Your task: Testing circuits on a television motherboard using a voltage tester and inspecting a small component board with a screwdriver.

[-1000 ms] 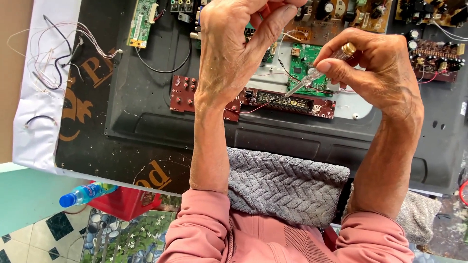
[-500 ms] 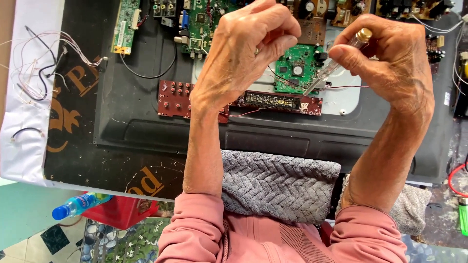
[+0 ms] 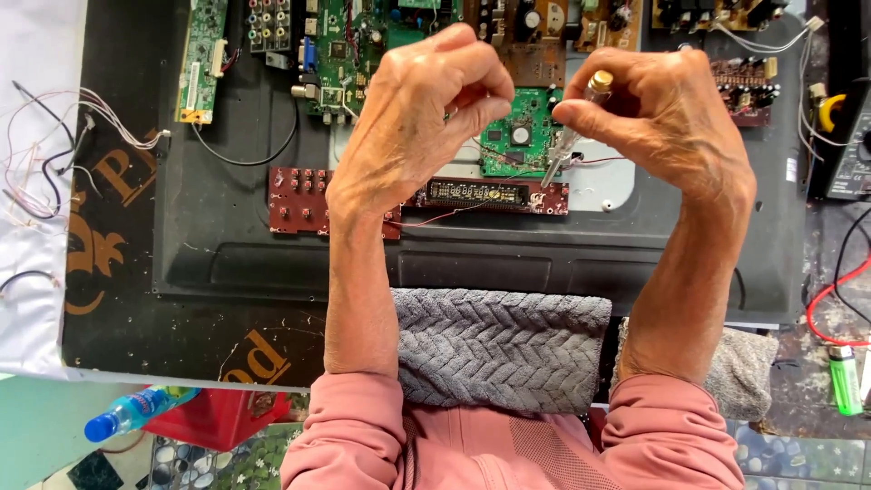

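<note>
My right hand (image 3: 667,127) grips a small clear-handled screwdriver (image 3: 570,136) with a brass cap, tip pointing down toward a dark red display board (image 3: 494,194). My left hand (image 3: 413,127) is raised beside it, fingers curled toward the screwdriver; whether it pinches something small is hidden behind the fingers. Under both hands lies a green round-edged circuit board (image 3: 522,136) with thin red wires, resting on a black flat panel back (image 3: 236,245).
Several green circuit boards (image 3: 204,54) lie along the panel's top edge, a red button board (image 3: 304,200) at left. Loose wires (image 3: 45,154) on white cloth at left. Grey towel (image 3: 499,349) on my lap, a green lighter (image 3: 844,379) right, blue bottle (image 3: 136,410) below left.
Both hands have drifted up and closer together, and the screwdriver has turned from slanted to nearly upright. The view has shifted slightly, showing more of the right side.
</note>
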